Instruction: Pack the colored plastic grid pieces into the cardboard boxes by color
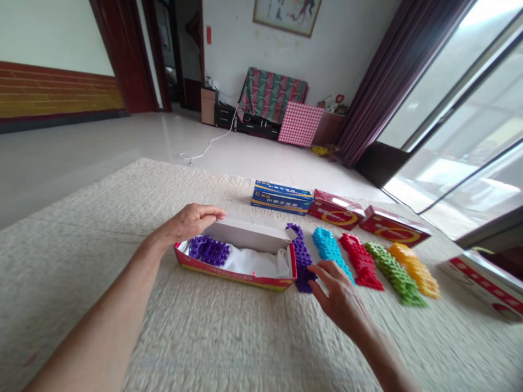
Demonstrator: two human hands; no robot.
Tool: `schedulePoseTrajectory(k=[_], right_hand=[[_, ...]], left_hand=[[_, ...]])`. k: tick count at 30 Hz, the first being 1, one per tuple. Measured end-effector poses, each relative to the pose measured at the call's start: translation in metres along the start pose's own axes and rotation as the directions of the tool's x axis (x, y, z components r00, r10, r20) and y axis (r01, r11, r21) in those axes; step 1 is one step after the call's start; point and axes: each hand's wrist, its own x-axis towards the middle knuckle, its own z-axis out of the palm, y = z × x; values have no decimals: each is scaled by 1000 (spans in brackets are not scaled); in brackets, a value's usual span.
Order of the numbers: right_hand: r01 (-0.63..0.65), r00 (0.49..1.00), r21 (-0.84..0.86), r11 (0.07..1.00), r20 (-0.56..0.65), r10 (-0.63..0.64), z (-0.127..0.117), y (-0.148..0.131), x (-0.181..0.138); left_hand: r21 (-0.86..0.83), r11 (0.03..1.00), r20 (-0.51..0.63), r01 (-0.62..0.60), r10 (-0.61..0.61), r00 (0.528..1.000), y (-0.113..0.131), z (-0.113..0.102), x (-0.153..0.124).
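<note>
An open red cardboard box (229, 270) lies on the cream quilted surface, white inside, with several purple plastic pieces (208, 250) at its left end. My left hand (191, 220) rests on the box's far left rim, fingers curled over the edge. My right hand (338, 296) hovers just right of the box with fingers spread, its fingertips at the near end of a row of purple pieces (301, 256). It holds nothing.
To the right lie rows of blue (329, 249), red (361, 261), green (394, 273) and orange (415, 270) pieces. Behind them stand a blue box (281, 198) and two red boxes (337, 210) (395, 225); another red-and-white box (486, 283) sits at the far right.
</note>
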Motion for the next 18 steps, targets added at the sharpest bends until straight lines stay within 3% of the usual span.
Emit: schedulePoseTrajectory(k=[5, 9, 15, 18], right_hand=[[-25, 1000, 9, 1000, -9, 25, 0, 0, -1], [-93, 996, 148, 985, 25, 90, -4, -1, -2], [-332, 939, 526, 783, 259, 224, -8, -4, -4], [-331, 929, 446, 831, 306, 206, -8, -9, -7]], left_hand=[[1, 1000, -2, 8, -8, 1000, 1, 0, 0], [-2, 1000, 1, 19, -19, 1000, 3, 0, -1], [4, 1000, 2, 28, -28, 1000, 4, -1, -1], [-2, 999, 5, 32, -32, 999, 4, -1, -1]])
